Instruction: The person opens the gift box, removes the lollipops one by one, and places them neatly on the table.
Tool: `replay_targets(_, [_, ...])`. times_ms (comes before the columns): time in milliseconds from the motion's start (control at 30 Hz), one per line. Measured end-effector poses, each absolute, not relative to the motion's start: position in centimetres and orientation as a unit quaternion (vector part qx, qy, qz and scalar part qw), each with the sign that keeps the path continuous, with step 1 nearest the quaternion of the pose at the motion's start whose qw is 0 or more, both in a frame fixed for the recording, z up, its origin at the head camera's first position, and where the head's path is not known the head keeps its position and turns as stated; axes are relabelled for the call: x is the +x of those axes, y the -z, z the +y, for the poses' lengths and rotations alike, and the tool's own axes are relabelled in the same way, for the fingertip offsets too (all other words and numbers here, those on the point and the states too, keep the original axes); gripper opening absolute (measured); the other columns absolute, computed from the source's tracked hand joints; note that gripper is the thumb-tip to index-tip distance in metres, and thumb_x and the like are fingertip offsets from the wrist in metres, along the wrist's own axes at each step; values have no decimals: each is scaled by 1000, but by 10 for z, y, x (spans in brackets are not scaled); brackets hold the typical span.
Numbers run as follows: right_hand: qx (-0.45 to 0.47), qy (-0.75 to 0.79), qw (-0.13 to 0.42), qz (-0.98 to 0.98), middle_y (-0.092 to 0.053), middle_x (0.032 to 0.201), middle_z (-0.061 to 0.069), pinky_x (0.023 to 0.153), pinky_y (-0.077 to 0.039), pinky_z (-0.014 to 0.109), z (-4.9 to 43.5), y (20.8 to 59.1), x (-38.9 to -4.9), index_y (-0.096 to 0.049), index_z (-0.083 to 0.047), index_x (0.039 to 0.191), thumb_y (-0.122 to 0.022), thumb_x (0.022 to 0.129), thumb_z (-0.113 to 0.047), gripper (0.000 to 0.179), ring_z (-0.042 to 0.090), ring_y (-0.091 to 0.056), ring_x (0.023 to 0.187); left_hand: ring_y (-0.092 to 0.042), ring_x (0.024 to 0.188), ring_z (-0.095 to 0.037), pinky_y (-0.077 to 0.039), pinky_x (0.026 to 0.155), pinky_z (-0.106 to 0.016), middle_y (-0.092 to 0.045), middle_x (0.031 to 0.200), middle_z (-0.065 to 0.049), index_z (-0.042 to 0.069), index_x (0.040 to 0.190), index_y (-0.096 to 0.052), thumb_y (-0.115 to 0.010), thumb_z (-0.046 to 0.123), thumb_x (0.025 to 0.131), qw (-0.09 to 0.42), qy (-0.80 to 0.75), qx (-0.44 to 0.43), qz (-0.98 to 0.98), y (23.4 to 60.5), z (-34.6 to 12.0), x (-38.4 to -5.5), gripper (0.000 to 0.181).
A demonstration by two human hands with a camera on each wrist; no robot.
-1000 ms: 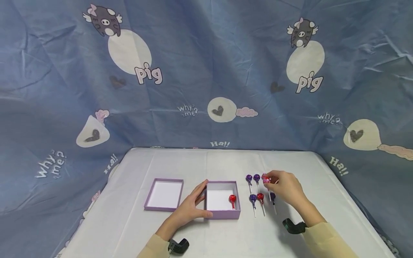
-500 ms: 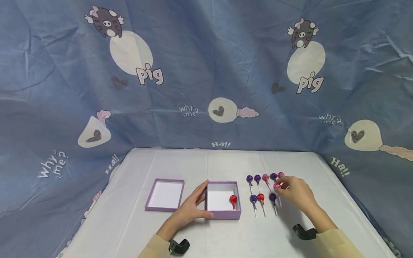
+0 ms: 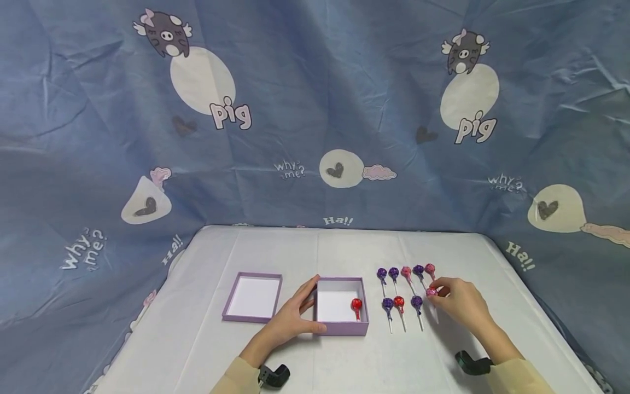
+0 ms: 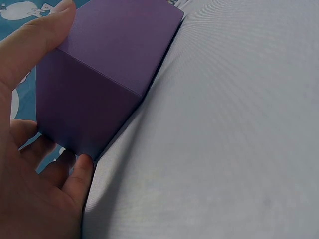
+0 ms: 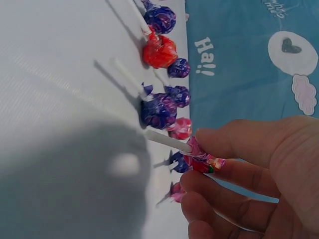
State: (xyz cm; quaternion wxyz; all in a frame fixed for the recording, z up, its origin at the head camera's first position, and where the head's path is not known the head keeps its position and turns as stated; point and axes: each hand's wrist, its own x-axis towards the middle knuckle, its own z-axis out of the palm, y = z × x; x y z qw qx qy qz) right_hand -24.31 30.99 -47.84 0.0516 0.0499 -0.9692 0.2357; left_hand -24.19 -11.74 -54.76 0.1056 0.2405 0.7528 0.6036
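My left hand [image 3: 289,319] holds the left side of an open purple box [image 3: 342,328] with a white inside. In the left wrist view the thumb lies over one edge of the purple box [image 4: 119,45] and the fingers bend along its side wall. A red lollipop [image 3: 356,303] lies in the box at the right. To the right of the lollipop rows, my right hand [image 3: 464,302] pinches a pink lollipop [image 3: 431,293] by its wrapped head. Its white stick [image 5: 167,141] sticks out free in the right wrist view.
A back row with purple lollipops [image 3: 381,272] and pink lollipops [image 3: 430,268] lies right of the box. The front row has a red lollipop [image 3: 398,301] between purple lollipops [image 3: 416,302]. A shallow purple-rimmed lid [image 3: 253,296] lies left, on the white table [image 3: 295,249].
My right hand has moved right and toward me with the pink lollipop, from over the rows to their right end. The left hand and the box have stayed put.
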Motion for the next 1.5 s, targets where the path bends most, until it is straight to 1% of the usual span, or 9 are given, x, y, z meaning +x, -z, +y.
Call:
replay_targets(300, [40, -231, 35, -971, -69, 80, -4, 55, -44, 33, 314, 487, -242, -76, -14, 101, -84, 80, -30, 27, 15, -59, 70, -21, 150, -14, -31, 117, -24, -13, 166, 8, 42, 159, -19, -92, 26, 74, 100, -599, 236, 759, 546, -117, -241, 113])
replay_targets(600, [36, -226, 29, -973, -69, 80, -3, 56, -45, 33, 317, 496, -242, -77, -13, 98, -81, 82, -26, 21, 14, -58, 70, -21, 150, -14, -31, 117, -24, -13, 167, 7, 42, 159, -19, -92, 26, 75, 101, -601, 238, 756, 548, -117, -242, 112])
replay_targets(967, [22, -237, 14, -971, -70, 81, -3, 55, -44, 32, 316, 496, -242, -75, -11, 103, -81, 82, -24, 25, 14, -58, 68, -18, 150, -10, -30, 117, -24, -13, 166, 9, 41, 160, -18, -91, 26, 76, 106, -602, 240, 754, 547, -117, -242, 112])
replay_targets(1167, [25, -234, 27, -972, -69, 82, -2, 55, -44, 33, 316, 493, -240, -74, -10, 106, -80, 82, -24, 28, 16, -58, 69, -18, 150, -10, -30, 117, -23, -12, 166, 9, 41, 160, -18, -91, 25, 75, 107, -602, 237, 755, 546, -117, -241, 113])
replay_targets(1367, [30, -227, 42, -972, -70, 84, 0, 55, -45, 33, 318, 487, -240, -74, -10, 108, -80, 83, -27, 31, 19, -60, 73, -18, 150, -10, -30, 117, -23, -13, 166, 9, 42, 159, -18, -92, 25, 75, 107, -601, 237, 755, 547, -117, -241, 113])
replay_targets(1500, [32, -231, 59, -971, -72, 86, 1, 56, -46, 34, 320, 481, -241, -74, -10, 109, -79, 84, -26, 30, 22, -63, 76, -19, 150, -10, -30, 117, -23, -13, 166, 9, 42, 160, -18, -91, 24, 75, 107, -601, 237, 756, 546, -117, -241, 113])
